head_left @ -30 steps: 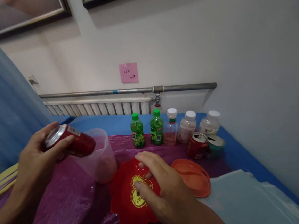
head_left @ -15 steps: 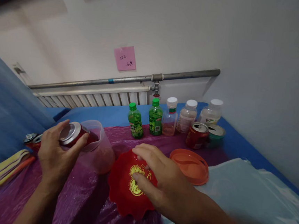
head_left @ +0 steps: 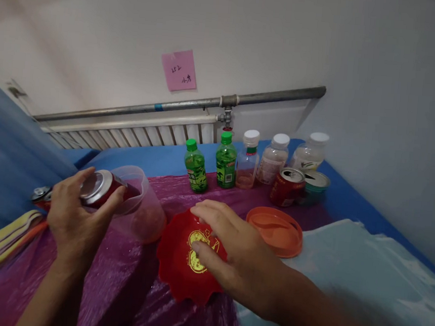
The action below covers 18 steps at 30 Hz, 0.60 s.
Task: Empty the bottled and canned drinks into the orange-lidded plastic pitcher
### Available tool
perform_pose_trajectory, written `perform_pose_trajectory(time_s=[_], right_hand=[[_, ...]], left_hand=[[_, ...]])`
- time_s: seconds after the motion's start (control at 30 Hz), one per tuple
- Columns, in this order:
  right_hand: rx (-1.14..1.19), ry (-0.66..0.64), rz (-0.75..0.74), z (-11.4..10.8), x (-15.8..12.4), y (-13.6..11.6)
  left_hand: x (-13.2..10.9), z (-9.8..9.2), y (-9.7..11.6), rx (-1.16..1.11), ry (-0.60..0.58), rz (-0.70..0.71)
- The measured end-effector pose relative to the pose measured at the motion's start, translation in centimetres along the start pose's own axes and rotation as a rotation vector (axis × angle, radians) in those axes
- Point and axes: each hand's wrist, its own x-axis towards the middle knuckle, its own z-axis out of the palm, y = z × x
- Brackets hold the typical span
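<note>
My left hand (head_left: 78,209) grips a red soda can (head_left: 103,189) tipped on its side. The can's far end reaches into the mouth of a translucent plastic pitcher (head_left: 147,218), which stands upright on the purple plastic sheet (head_left: 123,286). Over a red scalloped dish (head_left: 178,261) with a yellow printed design hovers my right hand (head_left: 228,250), fingers stretched and slightly apart, holding nothing. Whether it touches the dish I cannot tell. Right of that hand lies an orange oval lid or dish (head_left: 276,231).
Two green-capped bottles (head_left: 226,161) and several white-capped clear containers (head_left: 273,160) line the back. A red can (head_left: 287,187) stands beside a teal tin (head_left: 316,187). Folded yellow cloth (head_left: 5,238) lies at left, near other cans (head_left: 41,196). Pale blue plastic (head_left: 352,276) covers the right side.
The whole scene sits slightly higher in the picture, as the camera has tilted down. Both hands keep nearly the same pose, with the can still tipped into the pitcher.
</note>
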Motion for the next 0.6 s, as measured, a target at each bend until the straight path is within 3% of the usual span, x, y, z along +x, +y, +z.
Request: perform_pose_trajectory(time_s=[0.6], right_hand=[[0.038, -0.012, 0.019, 0.2, 0.1, 0.2]], left_hand=[[0.1, -0.3, 1.1, 0.016, -0.007, -0.08]])
